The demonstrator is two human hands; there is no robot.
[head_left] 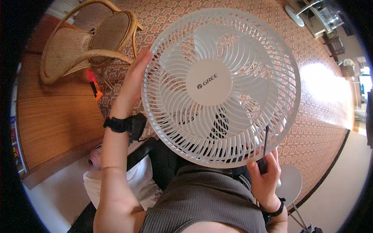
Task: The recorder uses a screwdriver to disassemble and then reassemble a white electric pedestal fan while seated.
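A large white round fan head [209, 82] with a spiral grille fills the middle of the view in front of my body, its pale blades showing through the slats. My left hand [139, 73] grips the left rim, fingers partly hidden behind the grille. Near the lower right rim, my right hand [266, 179] is closed around the black handle of a screwdriver [263, 166]. Its thin dark shaft points up across the slats; I cannot tell whether the tip touches the grille.
A rattan chair [66, 48] stands at the far left beside a brown wooden cabinet [54, 124], with an orange object [94, 85] near its edge. White fabric [138, 178] lies by my left arm. A pale round stool [290, 181] is at the lower right, on patterned flooring [311, 136].
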